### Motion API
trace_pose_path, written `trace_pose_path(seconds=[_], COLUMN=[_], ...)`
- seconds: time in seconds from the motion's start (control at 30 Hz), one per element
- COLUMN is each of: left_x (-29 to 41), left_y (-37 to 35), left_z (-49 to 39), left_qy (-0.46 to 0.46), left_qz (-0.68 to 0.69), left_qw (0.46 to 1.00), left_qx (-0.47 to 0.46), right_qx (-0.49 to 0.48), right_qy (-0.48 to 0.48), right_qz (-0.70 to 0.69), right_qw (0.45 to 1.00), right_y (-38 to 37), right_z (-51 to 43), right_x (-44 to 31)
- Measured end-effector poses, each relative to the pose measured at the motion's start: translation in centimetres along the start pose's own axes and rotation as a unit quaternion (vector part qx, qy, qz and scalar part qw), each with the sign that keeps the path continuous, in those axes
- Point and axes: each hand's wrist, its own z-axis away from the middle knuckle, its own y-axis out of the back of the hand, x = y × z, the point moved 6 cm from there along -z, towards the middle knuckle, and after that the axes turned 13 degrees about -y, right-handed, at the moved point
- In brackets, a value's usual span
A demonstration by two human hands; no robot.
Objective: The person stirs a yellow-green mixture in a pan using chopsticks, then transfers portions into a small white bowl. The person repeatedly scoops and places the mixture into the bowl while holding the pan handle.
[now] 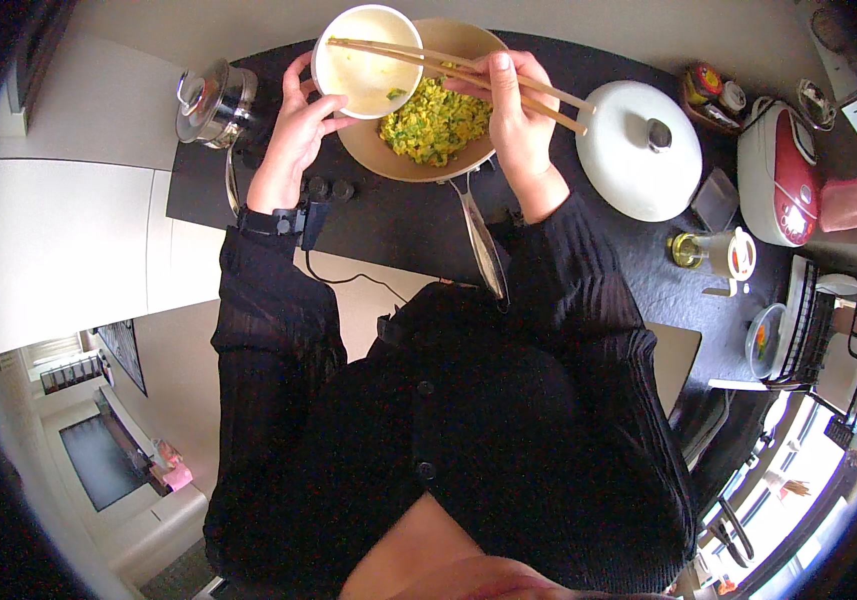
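My left hand (301, 139) grips a white bowl (368, 64) by its rim, tilted above the left side of a frying pan (398, 169). Inside the bowl are a yellowish film and a few green bits. Wooden chopsticks (458, 67) are held in my right hand (514, 112), over the pan's right rim, and their tips reach into the bowl. Scrambled egg with chopped greens (439, 124) lies in the beige-coated pan, partly hidden by the bowl. The pan's metal handle (481, 240) points towards my body.
A white domed lid (638, 150) lies right of the pan. Farther right are an oil jug (710, 253), a red and white appliance (781, 176) and a dish rack (807, 322). On the left stands a lidded steel pot (218, 105). A dark cable (353, 277) hangs at the counter's front edge.
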Motion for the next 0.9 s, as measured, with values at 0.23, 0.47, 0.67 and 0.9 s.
trace_pose_path(seconds=[0.23,0.47,0.67,0.9], left_x=[0.1,0.4,0.4,0.8], left_y=[-0.2,0.3,0.1,0.1], left_z=[0.0,0.2,0.4,0.5], left_qy=[-0.006,-0.020,-0.036,-0.051], left_qz=[-0.011,-0.051,-0.064,-0.056], left_qw=[1.000,0.999,0.997,0.997], left_qx=[-0.007,0.000,-0.016,-0.013], right_qx=[0.002,0.039,0.024,0.028], right_qy=[0.023,-0.040,0.002,-0.040], right_qz=[0.023,0.110,0.010,0.076], right_qw=[0.999,0.992,1.000,0.996], right_y=[-0.1,1.7,1.0,2.0], right_z=[0.1,-0.2,0.1,0.5], right_x=[-0.1,0.6,0.1,0.6])
